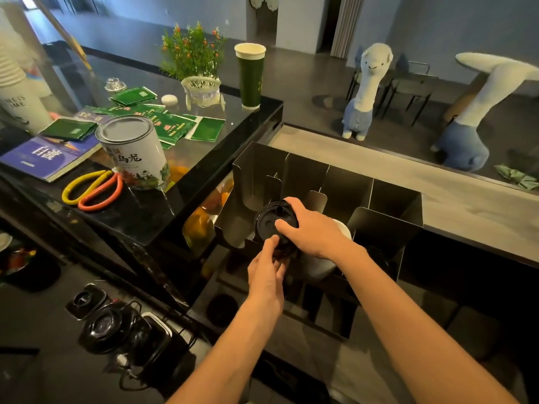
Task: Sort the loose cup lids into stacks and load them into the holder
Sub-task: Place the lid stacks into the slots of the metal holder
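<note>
Holding a stack of black cup lids (269,225) with both hands over the near left part of the metal lid holder (388,205). Right hand (312,228): fingers curled over the stack's far and right edge, clamped on it. Left hand (267,275): thumb pressed on the near rim, fingers curled beneath, also gripping the stack. The top lid faces us, tilted toward the near side, with its spout at the far edge. We cannot tell whether the stack's bottom sits in a slot or hangs free. A white stack (345,230) lies just right of it, mostly hidden behind the right hand. On the black counter (204,158) to the left we note a tea tin (132,153), scissors (93,189) and green packets (175,126); farther off, a tall green cup (250,75).
</note>
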